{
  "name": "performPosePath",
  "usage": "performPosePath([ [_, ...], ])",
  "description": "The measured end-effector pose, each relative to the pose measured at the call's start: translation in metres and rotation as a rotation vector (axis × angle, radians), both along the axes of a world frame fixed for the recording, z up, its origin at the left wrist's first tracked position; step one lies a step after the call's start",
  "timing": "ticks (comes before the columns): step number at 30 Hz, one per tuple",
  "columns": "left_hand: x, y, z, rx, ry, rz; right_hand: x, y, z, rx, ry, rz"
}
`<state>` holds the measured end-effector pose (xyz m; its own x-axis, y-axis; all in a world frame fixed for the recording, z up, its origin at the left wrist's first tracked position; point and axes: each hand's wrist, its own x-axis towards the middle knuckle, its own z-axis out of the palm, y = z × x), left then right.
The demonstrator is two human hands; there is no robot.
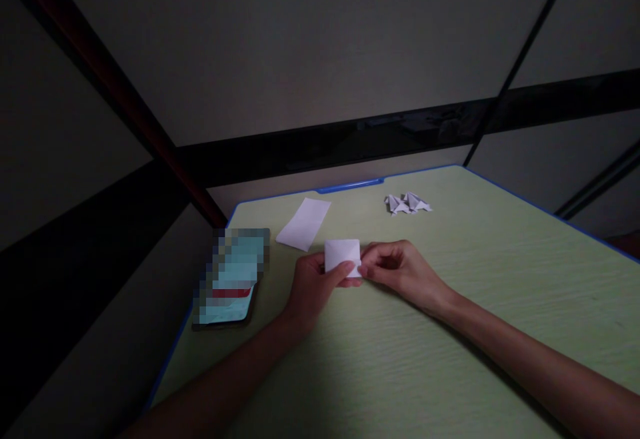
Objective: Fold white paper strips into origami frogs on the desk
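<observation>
A small folded square of white paper point(342, 252) is held up above the table in front of me. My left hand point(315, 282) grips it from the left, thumb across its lower front and fingers behind. At its lower right edge, my right hand point(393, 266) pinches the paper between thumb and forefinger. Faint creases run across the paper's face. Farther back lie white folded-paper figures point(407, 204), close together. A flat white sheet of paper point(304, 224) rests behind my left hand.
A tablet or large phone point(233, 279) with a lit, partly pixelated screen lies at the table's left. The pale green table point(500, 279) has a blue edge and a blue strip point(353, 186) at the back. Cabinet-like panels point(320, 46) stand behind it.
</observation>
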<state>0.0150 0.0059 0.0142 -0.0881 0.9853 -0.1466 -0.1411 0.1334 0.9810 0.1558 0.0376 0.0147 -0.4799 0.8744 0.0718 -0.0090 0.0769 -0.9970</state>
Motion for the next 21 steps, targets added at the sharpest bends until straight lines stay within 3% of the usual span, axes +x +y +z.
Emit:
performPosePath([
  [8,-0.0033,0.0012,-0.0061,0.026,-0.060,-0.001,-0.0039,0.0004,-0.0018,-0.168,0.196,0.022],
  [21,-0.0021,-0.0012,-0.0036,0.067,0.049,-0.022,-0.0061,-0.0024,-0.0032,-0.176,0.168,0.009],
])
